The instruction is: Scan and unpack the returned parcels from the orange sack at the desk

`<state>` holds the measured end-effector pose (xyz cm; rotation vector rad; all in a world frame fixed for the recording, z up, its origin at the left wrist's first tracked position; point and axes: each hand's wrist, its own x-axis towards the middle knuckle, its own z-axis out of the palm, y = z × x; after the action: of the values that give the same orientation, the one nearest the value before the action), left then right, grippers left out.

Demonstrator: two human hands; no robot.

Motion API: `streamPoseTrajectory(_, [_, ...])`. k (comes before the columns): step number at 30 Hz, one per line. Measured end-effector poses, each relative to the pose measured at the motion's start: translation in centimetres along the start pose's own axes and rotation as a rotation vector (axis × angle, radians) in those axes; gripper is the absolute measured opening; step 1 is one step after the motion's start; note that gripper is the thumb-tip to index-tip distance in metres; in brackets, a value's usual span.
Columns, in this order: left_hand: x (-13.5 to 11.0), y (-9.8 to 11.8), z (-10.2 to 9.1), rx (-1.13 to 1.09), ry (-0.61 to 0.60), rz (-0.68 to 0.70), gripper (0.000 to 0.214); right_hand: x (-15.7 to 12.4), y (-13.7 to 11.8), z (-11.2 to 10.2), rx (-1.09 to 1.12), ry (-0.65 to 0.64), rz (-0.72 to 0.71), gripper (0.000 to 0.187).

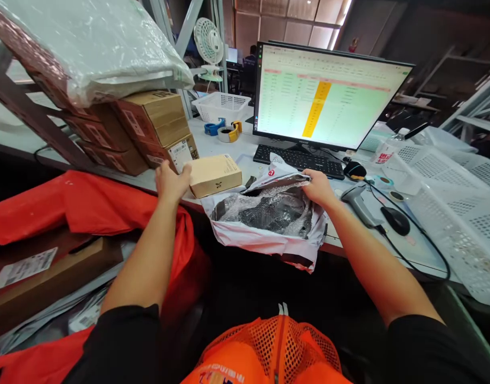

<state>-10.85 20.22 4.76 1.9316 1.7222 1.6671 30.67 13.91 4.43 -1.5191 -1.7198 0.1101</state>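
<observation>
Just right of the left hand, I see a small tan cardboard box on the counter, its near end against the thumb. Those fingers are spread and curved, thumb well apart from the rest, with no grip closed on the box that I can make out. The right hand pinches the rim of a white plastic mailing bag, which gapes open and overhangs the counter's front edge. Inside the bag I make out clear bubble wrap over something dark that I cannot identify.

Farther out, brown cardboard cartons are stacked to the left under a white bundle in clear plastic, and red sheeting lies below them. Behind the bag I have a black keyboard and a lit monitor; to the right, a grey handheld scanner, a black mouse and white perforated baskets. A pale fan stands toward the back of the room.
</observation>
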Motion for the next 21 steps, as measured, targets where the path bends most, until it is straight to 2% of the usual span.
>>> streamPoseTrajectory(2, [-2.3, 4.1, -0.8, -0.006, 0.178, 0.079, 0.038, 0.1, -0.4, 0.0, 0.024, -0.001, 0.014, 0.018])
streamPoseTrajectory(3, [-3.9, 6.5, -1.0, -0.053, 0.102, 0.181, 0.035, 0.3, -0.7, 0.1, 0.036, -0.005, 0.012, 0.017])
streamPoseTrajectory(5, [-7.4, 11.0, -0.3, -0.054, -0.177, 0.404, 0.033, 0.6, -1.5, 0.6, 0.057, -0.008, -0.009, 0.015])
streamPoseTrajectory(6, [-8.9, 12.7, 0.5, 0.014, -0.327, 0.465, 0.035, 0.7, -1.8, 0.9, 0.063, -0.002, -0.025, 0.014])
streamPoseTrajectory(8, [-10.8, 14.7, 2.4, 0.27, -0.506, 0.458, 0.042, 0.8, -2.4, 1.3, 0.067, 0.014, -0.056, 0.012])
streamPoseTrajectory(10, [-11.3, 15.0, 4.0, 0.493, -0.627, 0.364, 0.047, 0.7, -2.6, 1.6, 0.066, 0.024, -0.072, 0.011])
streamPoseTrajectory(12, [-11.0, 14.6, 4.6, 0.527, -0.753, 0.294, 0.037, 0.6, -2.4, 1.7, 0.067, 0.03, -0.064, 0.01])
streamPoseTrajectory(14, [-10.9, 14.4, 4.3, 0.315, -0.898, 0.307, 0.028, 0.5, -1.8, 1.9, 0.088, 0.066, -0.039, 0.007])
streamPoseTrajectory(17, [-11.9, 14.9, 3.8, -0.27, -1.102, 0.336, 0.033, 0.4, -0.9, 2.5, 0.21, 0.147, 0.0, 0.01])
streamPoseTrajectory(19, [-12.9, 15.0, 4.6, -0.605, -1.195, 0.238, 0.035, 0.3, -0.6, 3.0, 0.319, 0.168, 0.041, 0.014])
streamPoseTrajectory(20, [-13.3, 14.8, 5.3, -0.701, -1.198, 0.154, 0.036, 0.2, -0.5, 3.3, 0.369, 0.17, 0.063, 0.016])
streamPoseTrajectory(21, [-13.6, 14.4, 6.2, -0.717, -1.152, 0.059, 0.036, 0.1, -0.5, 3.6, 0.415, 0.167, 0.077, 0.017])
